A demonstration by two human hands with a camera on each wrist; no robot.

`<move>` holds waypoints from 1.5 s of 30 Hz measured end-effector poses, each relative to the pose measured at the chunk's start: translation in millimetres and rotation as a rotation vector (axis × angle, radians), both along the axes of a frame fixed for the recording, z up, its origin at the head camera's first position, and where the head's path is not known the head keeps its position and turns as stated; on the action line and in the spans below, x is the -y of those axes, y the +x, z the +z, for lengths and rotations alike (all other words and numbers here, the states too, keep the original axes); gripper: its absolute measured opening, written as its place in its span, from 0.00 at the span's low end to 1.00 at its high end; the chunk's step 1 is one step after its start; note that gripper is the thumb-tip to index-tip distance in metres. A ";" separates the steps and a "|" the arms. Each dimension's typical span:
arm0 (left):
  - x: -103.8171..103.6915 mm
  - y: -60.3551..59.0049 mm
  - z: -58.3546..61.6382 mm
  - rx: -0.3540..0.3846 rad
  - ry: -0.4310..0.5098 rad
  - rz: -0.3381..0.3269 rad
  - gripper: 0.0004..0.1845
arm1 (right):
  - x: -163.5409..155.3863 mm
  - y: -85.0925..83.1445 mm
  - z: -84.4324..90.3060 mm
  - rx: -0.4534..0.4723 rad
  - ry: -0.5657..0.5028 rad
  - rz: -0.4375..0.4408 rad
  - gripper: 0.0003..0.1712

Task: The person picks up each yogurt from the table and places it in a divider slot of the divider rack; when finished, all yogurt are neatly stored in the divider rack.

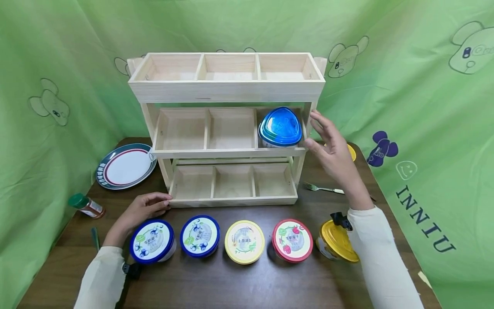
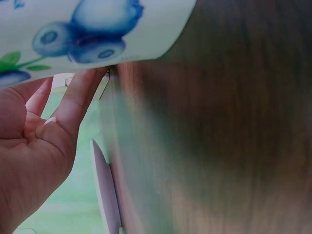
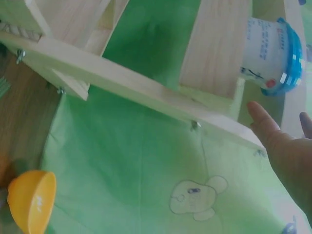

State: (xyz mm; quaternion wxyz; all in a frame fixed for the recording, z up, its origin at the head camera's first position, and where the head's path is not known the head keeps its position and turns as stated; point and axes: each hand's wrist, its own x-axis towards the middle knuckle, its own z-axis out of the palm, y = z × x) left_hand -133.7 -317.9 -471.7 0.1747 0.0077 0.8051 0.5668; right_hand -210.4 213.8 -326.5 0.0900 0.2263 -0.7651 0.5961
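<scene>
A pale wooden three-tier rack (image 1: 227, 92) with divided trays stands on the brown table. In the right compartment of its middle tray sits a tub with a shiny blue lid (image 1: 281, 126), whose white printed side (image 3: 267, 51) shows in the right wrist view. Beside that tray's right end, my right hand (image 1: 332, 156) is held up with its fingers spread, holding nothing. My left hand (image 1: 143, 211) rests its fingertips at the lower left corner of the bottom tray. Just below it stands a blue-rimmed blueberry tub (image 1: 152, 241), its printed wall (image 2: 97, 34) looming large in the left wrist view.
Along the front stand another blueberry tub (image 1: 200, 236), a yellow-rimmed tub (image 1: 245, 242), a red-rimmed strawberry tub (image 1: 292, 241) and a yellow-lidded tub (image 1: 339, 241). A plate (image 1: 125, 167) and a green-capped jar (image 1: 86, 206) lie left, a fork (image 1: 324, 188) and yellow bowl (image 3: 33, 202) right.
</scene>
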 end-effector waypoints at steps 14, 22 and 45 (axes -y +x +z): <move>0.4 -0.3 0.1 0.005 0.004 -0.004 0.23 | -63.7 46.6 15.5 -0.078 0.268 -0.171 0.33; -2.2 0.2 -0.5 -0.002 0.000 0.000 0.23 | -112.2 69.6 -6.9 -0.018 0.327 -0.231 0.33; 0.3 -0.3 1.6 -0.009 -0.011 -0.002 0.22 | -154.9 149.9 -89.5 0.130 0.346 -0.338 0.33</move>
